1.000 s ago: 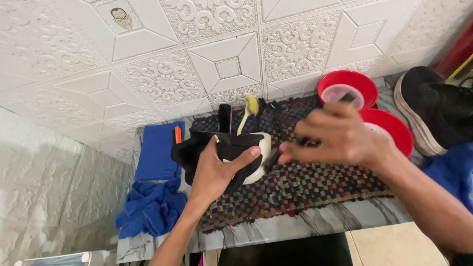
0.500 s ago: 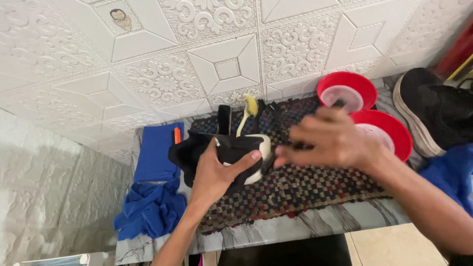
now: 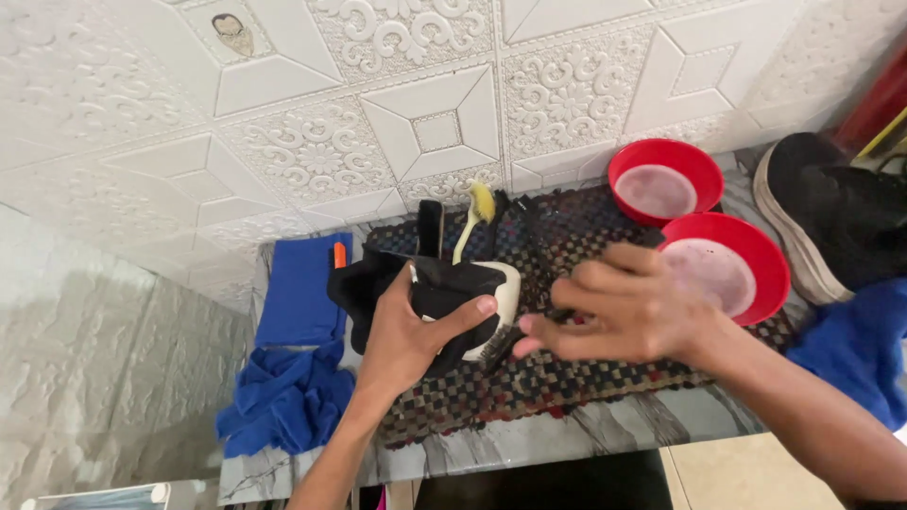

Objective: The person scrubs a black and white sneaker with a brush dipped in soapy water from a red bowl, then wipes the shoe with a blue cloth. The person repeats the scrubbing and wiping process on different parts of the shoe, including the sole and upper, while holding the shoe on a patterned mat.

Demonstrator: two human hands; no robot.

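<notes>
Setting: I look down at a grey marbled counter [image 3: 614,430] set against a white embossed wall [image 3: 425,104], with a dark woven mat [image 3: 567,378] spread over the counter.

Head view, left hand: my left hand [image 3: 406,335] is clamped around a black shoe with a white sole [image 3: 453,297], thumb across its side, pinning it on the mat near the mat's left end.

Head view, right hand: my right hand [image 3: 624,307] is curled shut on a small brush [image 3: 499,348]; only the bristles show past the fingertips, touching the white sole's edge.

Change: over the last second the right hand has slid a little leftward, closing on the shoe, while the left hand's grip and the shoe's place stay the same. I read that as scrubbing strokes under way along the sole, not yet finished.

Around: two red bowls [image 3: 723,269] sit just right of the hand, a yellow-headed brush [image 3: 472,217] lies behind the shoe, blue cloths [image 3: 293,378] lie at left, and a second black shoe [image 3: 831,217] rests far right.
</notes>
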